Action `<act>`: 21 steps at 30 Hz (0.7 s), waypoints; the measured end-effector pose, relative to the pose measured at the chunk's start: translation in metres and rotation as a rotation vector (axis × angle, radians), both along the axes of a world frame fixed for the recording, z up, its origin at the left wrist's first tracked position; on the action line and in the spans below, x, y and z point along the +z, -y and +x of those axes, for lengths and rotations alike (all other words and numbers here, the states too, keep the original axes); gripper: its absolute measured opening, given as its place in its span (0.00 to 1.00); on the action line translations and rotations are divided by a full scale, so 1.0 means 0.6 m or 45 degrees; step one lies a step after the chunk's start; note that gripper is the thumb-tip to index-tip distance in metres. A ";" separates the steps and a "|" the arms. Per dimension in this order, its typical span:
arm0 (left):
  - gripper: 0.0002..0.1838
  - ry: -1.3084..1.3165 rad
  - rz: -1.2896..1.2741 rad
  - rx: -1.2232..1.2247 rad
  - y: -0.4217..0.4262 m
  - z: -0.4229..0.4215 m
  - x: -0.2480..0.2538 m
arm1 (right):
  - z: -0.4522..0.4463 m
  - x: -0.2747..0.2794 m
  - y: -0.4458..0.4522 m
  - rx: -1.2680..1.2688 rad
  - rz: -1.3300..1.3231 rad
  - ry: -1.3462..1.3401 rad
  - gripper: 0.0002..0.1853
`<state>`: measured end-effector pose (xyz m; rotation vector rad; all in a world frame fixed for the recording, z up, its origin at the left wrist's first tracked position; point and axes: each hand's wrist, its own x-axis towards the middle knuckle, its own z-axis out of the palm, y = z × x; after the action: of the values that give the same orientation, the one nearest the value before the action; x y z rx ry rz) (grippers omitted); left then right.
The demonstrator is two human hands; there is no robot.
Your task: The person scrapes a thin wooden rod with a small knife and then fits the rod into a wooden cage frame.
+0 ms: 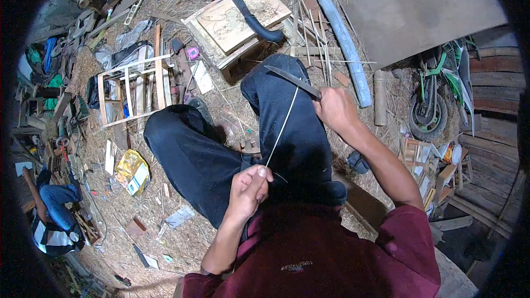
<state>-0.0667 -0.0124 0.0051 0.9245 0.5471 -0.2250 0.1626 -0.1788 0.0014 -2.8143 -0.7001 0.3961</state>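
Note:
My left hand is closed in a pinch on the lower end of a thin pale strip, which looks like split bamboo or cane. The strip slants up and to the right over my dark trousers. In my right hand is a knife, its handle wrapped by my fingers. The blade points left above my knee and meets or crosses the strip near its upper end; whether it cuts in, I cannot tell. A fine curl sticks out beside my left fingers.
Ahead stands a low wooden stool-like block with a dark curved tube on it. A grey pole lies at right, near a small motorbike. Left are a wooden frame, a yellow bag and another person.

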 end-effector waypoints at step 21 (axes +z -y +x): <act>0.17 0.160 -0.422 0.099 -0.040 0.030 0.032 | 0.013 0.055 -0.125 -0.428 1.438 -0.952 0.12</act>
<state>-0.0484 0.0115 0.0245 0.5897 0.4131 -0.1795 0.1702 -0.1039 0.0344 -1.4969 -0.1509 0.6551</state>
